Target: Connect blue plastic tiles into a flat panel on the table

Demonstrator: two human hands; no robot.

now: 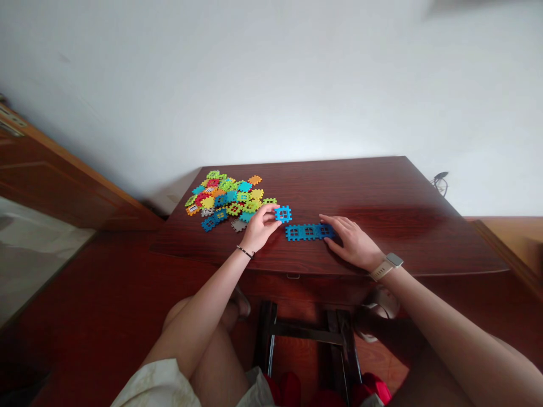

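2 hands (259,228) | 1 held blue tile (283,214) | 3-tile blue strip (302,232)

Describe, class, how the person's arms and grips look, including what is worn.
The left grip and right grip wear no gloves. The left arm has a pale sleeve and thin, dark bracelet; the right arm has a watch with a grey squarish face and pale strap.
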